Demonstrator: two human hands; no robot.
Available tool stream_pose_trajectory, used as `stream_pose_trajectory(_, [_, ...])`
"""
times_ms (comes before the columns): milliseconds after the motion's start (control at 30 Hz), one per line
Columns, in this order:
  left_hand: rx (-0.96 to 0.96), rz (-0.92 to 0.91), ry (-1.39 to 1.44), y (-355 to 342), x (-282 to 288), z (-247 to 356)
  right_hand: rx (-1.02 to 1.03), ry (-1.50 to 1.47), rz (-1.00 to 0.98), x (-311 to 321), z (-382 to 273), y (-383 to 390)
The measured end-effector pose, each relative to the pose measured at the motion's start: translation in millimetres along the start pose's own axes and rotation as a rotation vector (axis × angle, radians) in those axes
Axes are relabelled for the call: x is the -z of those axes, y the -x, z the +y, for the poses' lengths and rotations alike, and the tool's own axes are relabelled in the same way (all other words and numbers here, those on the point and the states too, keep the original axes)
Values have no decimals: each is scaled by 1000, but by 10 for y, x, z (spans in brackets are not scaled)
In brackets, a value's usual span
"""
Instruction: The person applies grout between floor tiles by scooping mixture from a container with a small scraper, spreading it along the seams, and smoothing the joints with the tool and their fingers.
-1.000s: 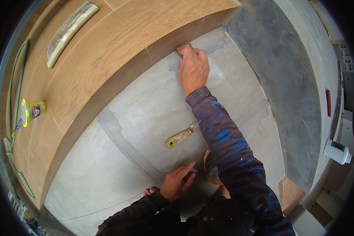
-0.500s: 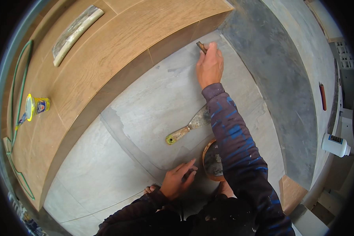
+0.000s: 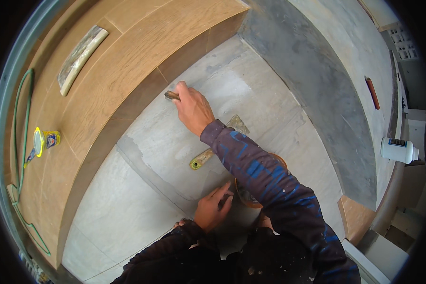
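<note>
My right hand (image 3: 193, 108) is closed around a small dark brown tool (image 3: 172, 95), whose end pokes out past the fingers; its working part is hidden. It is at the grey tiled floor (image 3: 161, 142), near the base of the wood-look step. Below my right forearm lies a putty knife (image 3: 201, 159) with a worn, pale handle and a stained blade, partly covered by the sleeve. My left hand (image 3: 212, 210) hovers low with fingers apart, beside a round orange-rimmed bowl (image 3: 253, 205) of dark grey paste. The forearm covers much of that bowl.
The wood-look step (image 3: 142, 57) carries a grey-white strip (image 3: 83, 59), a yellow tub (image 3: 47, 141) and a green cord (image 3: 21, 137). A grey plastered ledge (image 3: 312, 80) rises at right, with a red-brown tool (image 3: 372, 93) and a white bottle (image 3: 399, 150) beyond.
My right hand has swept left and nearer across the tiles with the small tool, and the forearm covers more of the bowl. The view has shifted slightly; my left hand stays put.
</note>
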State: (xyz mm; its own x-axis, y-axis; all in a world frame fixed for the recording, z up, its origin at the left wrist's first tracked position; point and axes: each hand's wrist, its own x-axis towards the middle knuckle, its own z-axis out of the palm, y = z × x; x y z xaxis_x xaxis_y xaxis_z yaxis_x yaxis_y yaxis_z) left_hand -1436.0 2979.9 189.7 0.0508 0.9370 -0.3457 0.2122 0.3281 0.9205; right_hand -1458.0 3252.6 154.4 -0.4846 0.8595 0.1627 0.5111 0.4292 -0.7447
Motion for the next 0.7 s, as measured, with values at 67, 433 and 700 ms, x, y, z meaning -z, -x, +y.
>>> stream_pose_trajectory(67, [-38,39,-26,-111,-212,-98,56,-260,25,548,110,238])
stream_pose_trajectory(433, [-27,36,-41,380,-861,-264,-455,20,-388,2728,361,3378])
stream_pose_trajectory(700, [133,71,200,445,-1418,-221,7,322,-368,2588,497,3818])
